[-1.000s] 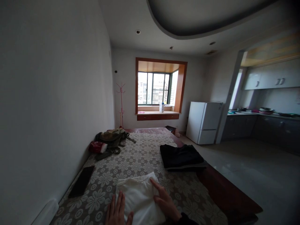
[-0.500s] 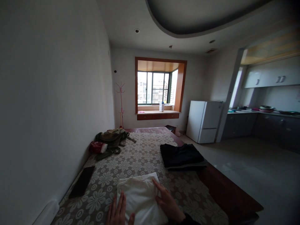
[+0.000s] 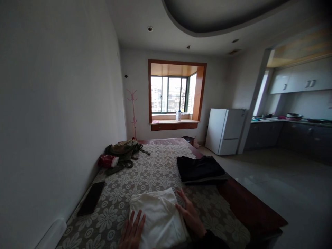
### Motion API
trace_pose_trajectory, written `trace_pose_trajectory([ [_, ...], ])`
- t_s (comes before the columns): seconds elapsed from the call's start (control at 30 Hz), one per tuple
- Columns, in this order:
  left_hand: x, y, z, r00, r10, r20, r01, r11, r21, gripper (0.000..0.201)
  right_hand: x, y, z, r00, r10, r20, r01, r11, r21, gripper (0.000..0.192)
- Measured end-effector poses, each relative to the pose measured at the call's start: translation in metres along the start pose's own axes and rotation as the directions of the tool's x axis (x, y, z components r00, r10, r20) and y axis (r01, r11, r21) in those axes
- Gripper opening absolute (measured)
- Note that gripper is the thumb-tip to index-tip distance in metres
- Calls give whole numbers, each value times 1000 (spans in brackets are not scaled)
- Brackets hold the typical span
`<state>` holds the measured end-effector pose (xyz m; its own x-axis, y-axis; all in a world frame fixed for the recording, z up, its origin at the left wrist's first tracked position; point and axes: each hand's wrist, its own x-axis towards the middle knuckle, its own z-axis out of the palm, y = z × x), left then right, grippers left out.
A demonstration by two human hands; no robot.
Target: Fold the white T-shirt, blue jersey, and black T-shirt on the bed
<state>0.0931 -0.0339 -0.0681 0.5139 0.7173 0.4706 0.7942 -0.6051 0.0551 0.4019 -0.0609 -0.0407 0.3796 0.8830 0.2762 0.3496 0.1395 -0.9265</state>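
While both hands press: a folded white cloth (image 3: 158, 216) lies on the bed (image 3: 145, 173), near its front edge.
Phone (image 3: 91, 202): flat, left of the cloth.
Left hand (image 3: 132, 233): open, fingers spread on the cloth.
Right hand (image 3: 190, 216): open, flat against the cloth's right edge.
Black clothes (image 3: 199, 168): folded, beyond.
Risk: uneven pressure would likely shift the layers and undo the fold.

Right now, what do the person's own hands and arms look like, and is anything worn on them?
Two bare hands show at the bottom edge, with no gloves, rings or watch visible. The left hand is cut off at the frame edge, so no sleeve can be seen there. The right hand ends in a dark sleeve reaching the wrist. The dim light hides finer detail.
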Motion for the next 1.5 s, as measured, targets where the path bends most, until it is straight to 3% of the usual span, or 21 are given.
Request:
trace_pose_trajectory([
  [0.13,-3,1,-30,990,143,-11,-143,985,-98,90,-4,-17,-6,993,76,-87,-72,996,49,69],
  [0.3,2,12,-60,993,77,95,-57,980,-190,76,-10,-31,-5,989,123,-85,-113,987,111,71],
  [0.47,2,15,-60,986,80,148,-50,980,-194,73,-9,-27,-5,985,142,-94,-124,977,171,69],
  [0.7,2,16,-62,978,112,178,-86,986,-146,78,-11,-24,-3,999,1,54,-3,999,32,57],
  [0.9,2,18,-63,978,110,177,-95,991,-90,66,-12,-25,-2,994,-95,55,100,989,-106,52],
  [1.07,4,21,-62,981,92,170,-78,993,-88,62,-14,-27,0,972,-185,144,210,961,-178,60],
  [1.2,4,21,-63,981,74,179,-55,992,-110,61,-15,-29,2,945,-262,197,291,946,-139,55],
  [1.5,4,23,-69,983,45,177,-18,989,-147,55,-16,-40,-4,970,-146,195,151,989,-12,36],
])
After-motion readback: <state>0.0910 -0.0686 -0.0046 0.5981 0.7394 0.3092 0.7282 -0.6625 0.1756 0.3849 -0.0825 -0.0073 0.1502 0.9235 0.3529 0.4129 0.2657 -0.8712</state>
